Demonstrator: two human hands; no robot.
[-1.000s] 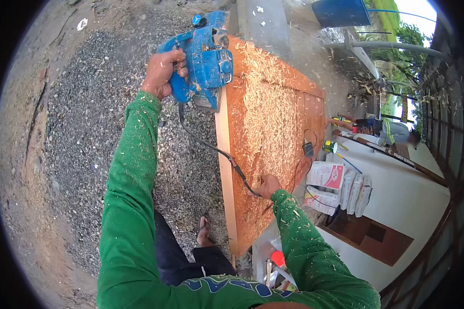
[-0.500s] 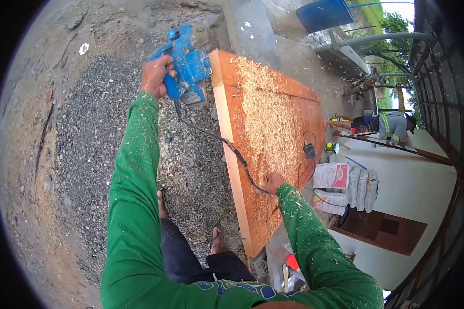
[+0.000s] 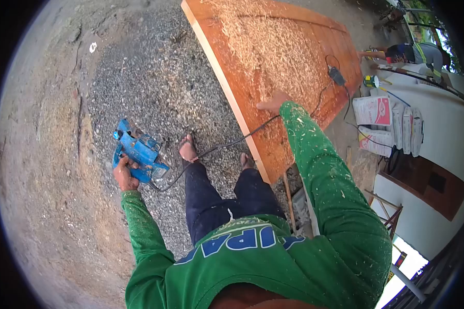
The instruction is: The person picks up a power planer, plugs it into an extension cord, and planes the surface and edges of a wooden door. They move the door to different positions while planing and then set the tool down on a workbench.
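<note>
My left hand [image 3: 126,174] is wrapped round the handle of a blue electric hand planer [image 3: 139,150], out over the gravel to the left of the door. From the planer a black power cord [image 3: 227,145] runs across the door's edge and under my right sleeve. On the orange-brown wooden door panel [image 3: 268,149] lies my right hand [image 3: 275,102], its visible fingers stretched out and the cord passing just below it. Wood shavings [image 3: 273,56] cover much of the panel beyond that hand.
A black plug connection [image 3: 336,76] rests on the panel. To the right are stacked bags [image 3: 374,110], a small paint can [image 3: 371,81] and a bent-over person [image 3: 428,54]. My feet [image 3: 188,148] stand on gravel [image 3: 139,87] beside the panel's pale edge.
The planer, in my left hand, has come away from the panel's far corner, down and back toward me. My right hand has let go of the cord. The view has tilted downward.
</note>
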